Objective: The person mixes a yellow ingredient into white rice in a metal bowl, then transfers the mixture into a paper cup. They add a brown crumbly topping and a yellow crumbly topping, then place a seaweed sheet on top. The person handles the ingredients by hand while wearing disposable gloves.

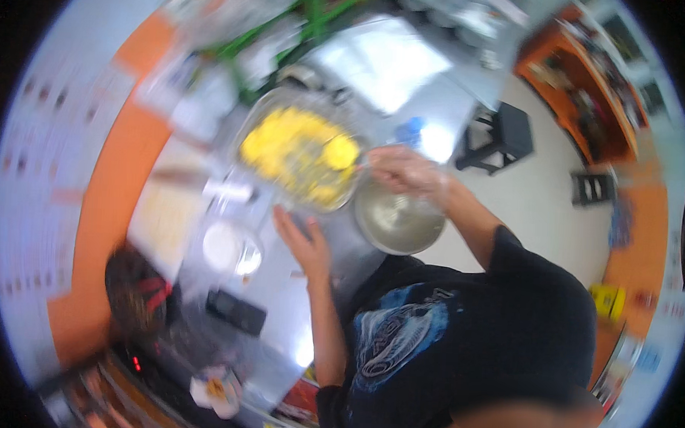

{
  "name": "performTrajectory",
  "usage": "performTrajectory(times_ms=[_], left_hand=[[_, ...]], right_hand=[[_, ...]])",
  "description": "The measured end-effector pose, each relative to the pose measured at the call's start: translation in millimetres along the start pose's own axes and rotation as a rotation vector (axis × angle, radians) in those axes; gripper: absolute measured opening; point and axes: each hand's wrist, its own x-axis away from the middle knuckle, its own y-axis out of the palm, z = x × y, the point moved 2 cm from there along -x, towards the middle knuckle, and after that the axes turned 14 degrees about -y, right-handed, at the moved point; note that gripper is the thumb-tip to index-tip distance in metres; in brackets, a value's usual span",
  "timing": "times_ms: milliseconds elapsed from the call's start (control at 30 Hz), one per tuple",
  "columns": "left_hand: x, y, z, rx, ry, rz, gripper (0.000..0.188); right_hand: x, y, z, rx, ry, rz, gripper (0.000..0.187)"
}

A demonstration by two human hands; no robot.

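My right hand (406,171) is closed round the handle of what looks like a spoon (361,166), blurred by motion. Its head, with a rounded yellow lump on it, is over a clear rectangular tub (247,131). Chunky yellow food (285,133) fills much of that tub, and the bottom shows through toward the middle and right. Below my right hand stands a round metal bowl (399,220), its shiny inside visible. My left hand (305,247), fingers spread, is beside the tub's near side; whether it touches the tub I cannot tell.
On the metal table lie a white round container (224,247), a black box-like device (236,312), a pale cutting board (165,219) and a white sheet (382,57). A dark pot (136,290) stands at the left. A black stool (503,137) is on the floor at right.
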Motion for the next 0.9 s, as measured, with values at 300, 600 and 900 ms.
performTrajectory(times_ms=[300, 600, 900], left_hand=[[177.4, -180.9, -87.8, -0.194, -0.294, 0.854, 0.059], [232.9, -332.4, -169.7, -0.1, -0.403, 1.183, 0.098], [207.4, -420.5, -212.1, 0.289, -0.283, 0.702, 0.137]], right_hand=[[17.6, 199.0, 5.5, 0.1, 0.112, -0.425, 0.034], [39.7, 474.7, 103.7, 0.083, -0.092, -1.284, 0.026], [36.5, 582.2, 158.3, 1.128, -1.126, -1.585, 0.033]])
